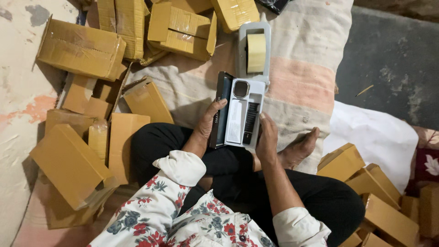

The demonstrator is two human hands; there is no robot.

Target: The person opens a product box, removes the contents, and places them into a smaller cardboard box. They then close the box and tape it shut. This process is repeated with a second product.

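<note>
While the person sits cross-legged on a striped mat [302,50], both hands hold an open watch box [238,113] just above the lap. The left hand [206,122] grips the box's dark left edge, thumb curled over the rim, fingers hidden behind it. The right hand [267,137] clasps the lower right corner, fingers together along the white tray's edge. Inside the tray lie a watch face [241,89] at the top and a dark strap [250,122] below it.

Just beyond the box's top edge, nearly touching, a tape dispenser [254,48] lies on the mat with its pale roll showing. Cartons [80,48] crowd the far and left sides, some flattened, some closed, reaching right up to the left knee. More small cartons [375,192] pile up by the right knee, with a white sheet [375,132] beside them. A bare foot [299,148] rests just right of the right hand.

Open room is the bare strip of mat to the right of the dispenser and box, running to the mat's edge, where grey floor [393,55] begins.
</note>
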